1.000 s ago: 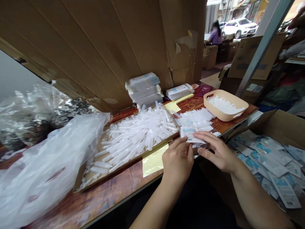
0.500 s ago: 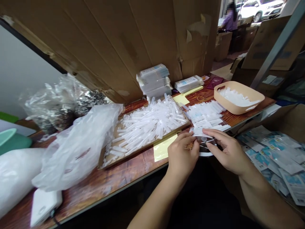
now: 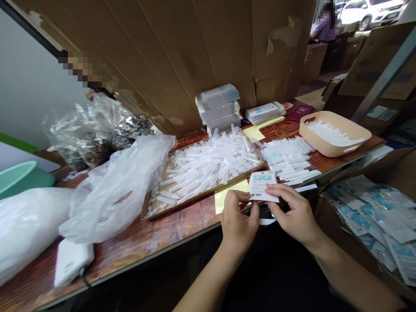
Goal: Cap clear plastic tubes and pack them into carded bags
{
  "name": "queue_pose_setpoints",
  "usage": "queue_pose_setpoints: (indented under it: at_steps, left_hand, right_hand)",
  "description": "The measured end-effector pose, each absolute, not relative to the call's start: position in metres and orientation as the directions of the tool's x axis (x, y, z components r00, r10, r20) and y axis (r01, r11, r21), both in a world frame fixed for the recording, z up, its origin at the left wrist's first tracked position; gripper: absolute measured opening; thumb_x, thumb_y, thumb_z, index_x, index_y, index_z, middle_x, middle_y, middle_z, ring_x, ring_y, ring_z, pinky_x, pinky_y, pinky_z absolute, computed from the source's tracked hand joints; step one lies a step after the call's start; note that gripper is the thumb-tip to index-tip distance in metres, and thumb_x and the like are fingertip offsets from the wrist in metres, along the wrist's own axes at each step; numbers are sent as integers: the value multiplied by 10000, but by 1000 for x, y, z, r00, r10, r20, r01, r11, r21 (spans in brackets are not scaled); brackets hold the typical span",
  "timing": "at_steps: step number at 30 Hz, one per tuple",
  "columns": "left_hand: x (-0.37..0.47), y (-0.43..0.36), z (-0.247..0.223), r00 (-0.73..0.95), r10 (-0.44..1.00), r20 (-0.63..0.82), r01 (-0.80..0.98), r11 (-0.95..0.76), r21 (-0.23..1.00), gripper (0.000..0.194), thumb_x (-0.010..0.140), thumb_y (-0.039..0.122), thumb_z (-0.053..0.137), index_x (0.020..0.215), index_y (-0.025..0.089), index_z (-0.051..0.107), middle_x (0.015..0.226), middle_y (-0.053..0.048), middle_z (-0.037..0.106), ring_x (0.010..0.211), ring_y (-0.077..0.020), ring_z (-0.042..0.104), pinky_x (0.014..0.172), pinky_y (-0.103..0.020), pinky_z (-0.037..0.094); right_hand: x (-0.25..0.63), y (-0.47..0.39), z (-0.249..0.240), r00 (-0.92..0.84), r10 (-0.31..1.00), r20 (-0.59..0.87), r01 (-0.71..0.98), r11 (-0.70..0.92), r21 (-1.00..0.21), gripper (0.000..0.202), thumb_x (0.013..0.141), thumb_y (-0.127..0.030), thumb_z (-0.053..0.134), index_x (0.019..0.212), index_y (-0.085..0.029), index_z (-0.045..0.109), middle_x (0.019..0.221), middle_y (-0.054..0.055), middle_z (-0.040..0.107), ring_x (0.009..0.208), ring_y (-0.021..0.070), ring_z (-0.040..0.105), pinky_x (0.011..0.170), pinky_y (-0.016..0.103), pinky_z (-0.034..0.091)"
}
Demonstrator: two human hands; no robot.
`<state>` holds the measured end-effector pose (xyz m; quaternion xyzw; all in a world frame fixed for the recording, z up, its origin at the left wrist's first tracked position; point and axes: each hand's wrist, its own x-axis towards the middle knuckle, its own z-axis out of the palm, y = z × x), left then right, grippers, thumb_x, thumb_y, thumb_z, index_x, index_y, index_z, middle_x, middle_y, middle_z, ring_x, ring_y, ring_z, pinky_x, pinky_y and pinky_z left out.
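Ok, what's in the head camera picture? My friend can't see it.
A left hand and right hand hold a white, blue-printed card. Beyond sit a shallow brown cardboard tray of translucent tubes and a rounded beige bin.

The left hand [image 3: 240, 216] and right hand [image 3: 294, 212] partly cover the card [image 3: 260, 182]; its fine print [image 3: 258, 188] is illegible. The picture's left edge crops the teal basin [image 3: 32, 177] at nine o'clock.
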<state>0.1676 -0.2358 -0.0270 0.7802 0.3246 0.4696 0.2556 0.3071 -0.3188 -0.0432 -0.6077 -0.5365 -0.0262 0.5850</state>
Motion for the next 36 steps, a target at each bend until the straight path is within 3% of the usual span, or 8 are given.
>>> queue_pose_setpoints:
  at_steps: [3, 5, 8, 11, 16, 22, 29, 36]
  left_hand:
    - [159, -236, -34, 395, 787, 474, 268, -592, 760, 379, 850, 157, 635, 1226, 192, 605, 1204, -116, 653, 802, -132, 703, 492, -199, 580]
    - [154, -235, -39, 509, 767, 392, 275, -576, 770, 485, 870, 133, 588, 1351, 197, 604, 1392, -159, 614, 922, -163, 742, 507, -198, 594]
    - [150, -235, -45, 636, 676, 372, 204, -612, 764, 517, 883, 69, 527, 1370, 186, 655, 1433, -144, 657, 1245, -233, 705, 883, -311, 673]
    - [151, -238, -48, 635, 615, 468, 107, -670, 735, 486, 869, 30, 522, 1286, 169, 731, 1324, -124, 741, 1254, -213, 709, 1097, -352, 582]
    - [157, -245, -45, 579, 601, 551, 60, -705, 706, 421, 839, 5, 553, 1162, 154, 778, 1193, -121, 793, 1120, -183, 769, 1012, -291, 617]
    - [165, -249, -56, 527, 580, 621, 52, -751, 658, 289, 841, 5, 560, 1025, 155, 724, 1084, -115, 781, 1039, -182, 777, 925, -310, 646]
    - [169, -247, -72, 504, 592, 629, 109, -766, 634, 170, 824, 27, 596, 879, 184, 626, 945, -66, 698, 936, -170, 763, 790, -258, 638]
    - [172, -250, -84, 432, 615, 659, 183, -775, 604, 178, 791, 23, 615, 842, 193, 630, 823, -6, 604, 782, -122, 736, 676, -185, 593]
  right_hand:
    - [302, -322, -53, 434, 623, 651, 651, 282, -705, 230, 894, -101, 667, 1065, -227, 753, 1151, 83, 777, 1096, 191, 751, 997, 328, 621]
    - [301, -325, -59, 457, 635, 623, 604, 293, -741, 213, 890, -94, 676, 1033, -229, 759, 1140, 78, 781, 1089, 183, 755, 989, 312, 623]
    - [300, -329, -68, 489, 663, 567, 509, 311, -803, 198, 886, -88, 677, 1000, -232, 750, 1130, 69, 770, 1087, 167, 754, 958, 276, 630]
    - [297, -333, -71, 504, 668, 548, 463, 327, -824, 220, 886, -62, 645, 995, -238, 719, 1130, 57, 737, 1100, 153, 738, 954, 259, 622]
    - [293, -336, -73, 516, 637, 573, 542, 276, -794, 283, 877, -34, 613, 1064, -243, 652, 1080, 40, 675, 1068, 154, 701, 974, 283, 591]
    - [290, -334, -76, 455, 587, 670, 676, 262, -689, 239, 902, -29, 591, 1029, -228, 628, 978, 22, 629, 955, 136, 684, 885, 245, 590]
    - [287, -328, -87, 415, 544, 729, 735, 273, -621, 203, 916, -24, 592, 972, -218, 610, 900, 17, 607, 879, 137, 691, 798, 243, 603]
    - [289, -325, -95, 405, 529, 746, 766, 248, -592, 198, 887, -19, 635, 913, -214, 610, 849, 0, 583, 805, 125, 669, 736, 234, 590]
